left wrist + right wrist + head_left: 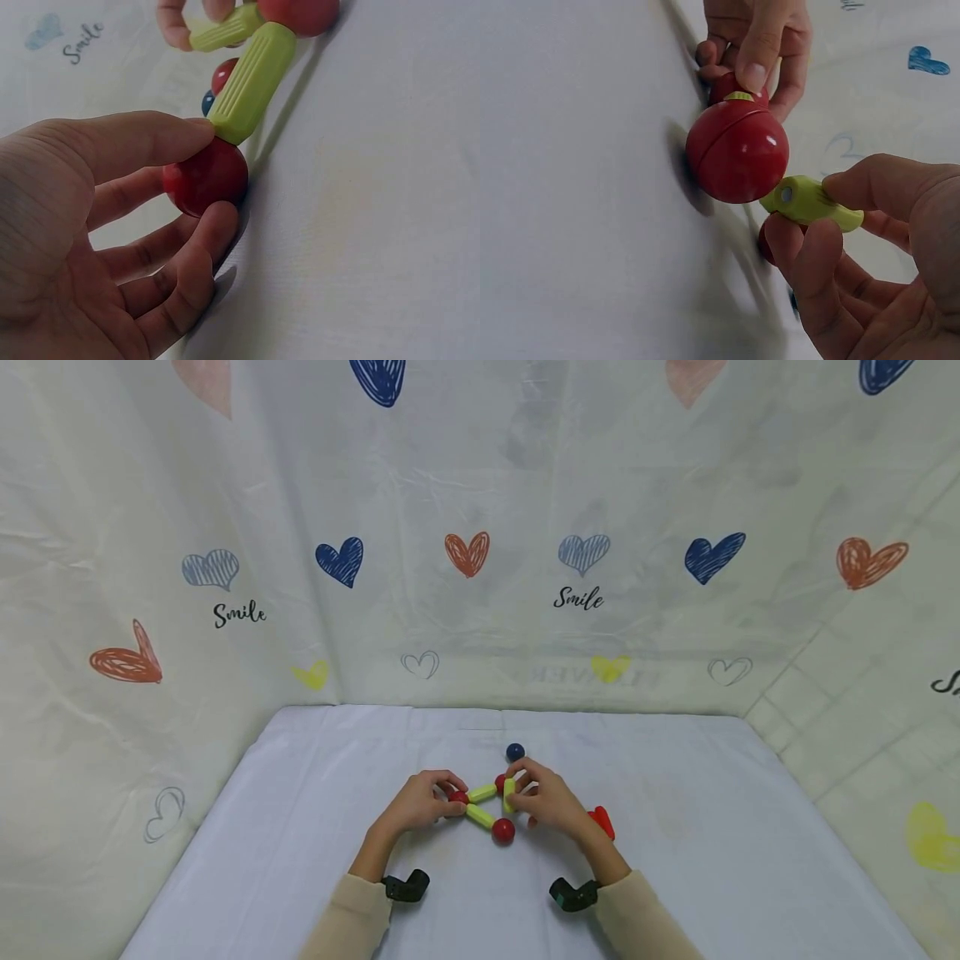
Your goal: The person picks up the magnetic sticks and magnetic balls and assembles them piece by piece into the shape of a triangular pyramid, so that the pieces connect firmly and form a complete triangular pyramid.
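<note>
My left hand (422,802) pinches a glossy red ball (210,180) between thumb and fingers. Two yellow-green magnetic rods branch from that ball: a far rod (482,792) leading to another red ball (500,782), and a near rod (253,84) ending in a larger-looking red ball (739,154). In my right hand (553,799), thumb and fingers pinch a third yellow-green rod (814,204), whose end shows a small metal disc. That rod's end is close to the near red ball in the right wrist view; whether they touch, I cannot tell.
Behind the right hand a dark blue ball (515,752) lies on the white-covered table (712,827). A red piece (602,822) sits beside the right forearm, partly hidden. A curtain (517,627) printed with hearts hangs behind the table.
</note>
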A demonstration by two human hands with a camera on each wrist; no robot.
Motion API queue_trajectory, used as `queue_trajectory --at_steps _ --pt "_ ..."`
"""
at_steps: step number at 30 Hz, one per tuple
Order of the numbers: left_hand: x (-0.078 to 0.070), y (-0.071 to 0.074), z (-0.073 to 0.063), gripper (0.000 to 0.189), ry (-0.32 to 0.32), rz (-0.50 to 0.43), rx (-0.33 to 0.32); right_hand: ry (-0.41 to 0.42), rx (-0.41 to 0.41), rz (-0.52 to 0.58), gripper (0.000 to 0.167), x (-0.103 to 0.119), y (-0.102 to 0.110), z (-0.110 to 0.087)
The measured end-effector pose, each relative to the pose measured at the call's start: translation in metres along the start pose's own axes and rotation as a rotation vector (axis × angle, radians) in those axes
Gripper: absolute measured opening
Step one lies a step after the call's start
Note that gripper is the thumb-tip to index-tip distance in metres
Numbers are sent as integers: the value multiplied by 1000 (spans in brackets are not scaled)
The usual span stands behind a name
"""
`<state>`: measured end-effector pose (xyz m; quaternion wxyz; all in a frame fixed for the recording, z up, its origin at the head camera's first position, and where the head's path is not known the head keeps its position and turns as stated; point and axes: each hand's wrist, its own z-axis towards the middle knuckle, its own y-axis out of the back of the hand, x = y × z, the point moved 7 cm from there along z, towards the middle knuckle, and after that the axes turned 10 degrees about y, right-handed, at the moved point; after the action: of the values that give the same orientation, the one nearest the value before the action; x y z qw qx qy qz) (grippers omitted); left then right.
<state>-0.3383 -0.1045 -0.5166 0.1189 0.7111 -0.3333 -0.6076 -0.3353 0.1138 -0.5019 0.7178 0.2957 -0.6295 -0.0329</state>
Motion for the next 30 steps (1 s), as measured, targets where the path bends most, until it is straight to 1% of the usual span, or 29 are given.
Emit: queue_trajectory --at_steps 6,9,21,30 --pt "-1 1 0 20 -4 3 -4 33 28 -7 30 0 -6 0" --pt "-2 1 0 20 -2 0 -4 37 39 -19 30 0 -8 -1" --pt "0 0 0 19 4 8 -4 13 45 -53 31 0 -12 -2" --pt "-2 1 -1 20 -2 11 -4 -22 42 -40 31 -2 -11 -2"
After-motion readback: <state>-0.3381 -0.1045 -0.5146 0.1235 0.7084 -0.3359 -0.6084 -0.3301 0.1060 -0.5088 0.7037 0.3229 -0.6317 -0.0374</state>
